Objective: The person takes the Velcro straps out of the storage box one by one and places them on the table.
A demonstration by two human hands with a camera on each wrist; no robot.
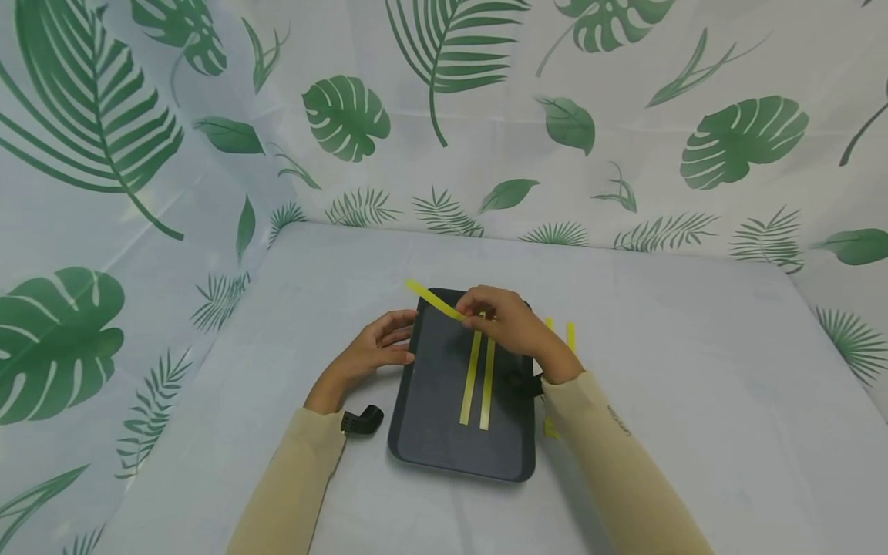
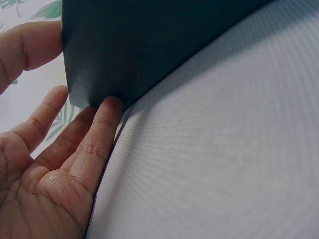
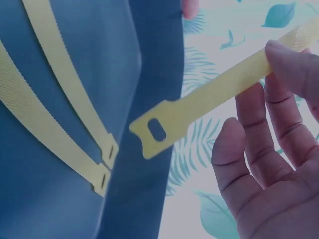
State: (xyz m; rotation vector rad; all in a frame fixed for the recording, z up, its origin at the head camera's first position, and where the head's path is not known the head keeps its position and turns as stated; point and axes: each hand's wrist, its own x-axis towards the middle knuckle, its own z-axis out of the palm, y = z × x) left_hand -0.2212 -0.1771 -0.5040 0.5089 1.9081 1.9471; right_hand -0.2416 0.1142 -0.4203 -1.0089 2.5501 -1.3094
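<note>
My right hand (image 1: 509, 320) pinches a yellow hook-and-loop cable tie (image 3: 224, 97) above the upper part of a dark tray (image 1: 430, 416). A slotted tab shows at the near end of that tie in the right wrist view. Two more yellow cable ties (image 1: 470, 381) lie lengthwise, side by side, on the tray. At the tray's left edge is my left hand (image 1: 371, 347). In the left wrist view its fingers (image 2: 102, 129) are fairly straight and touch the tray's outer side (image 2: 114, 55).
Beside the tray's right edge, partly behind my right forearm, more yellow cable ties (image 1: 571, 335) lie on the white table covering (image 1: 694, 370). A leaf-patterned cloth (image 1: 486, 131) stands behind and to the sides. A black wrist camera (image 1: 364, 420) is at the left cuff.
</note>
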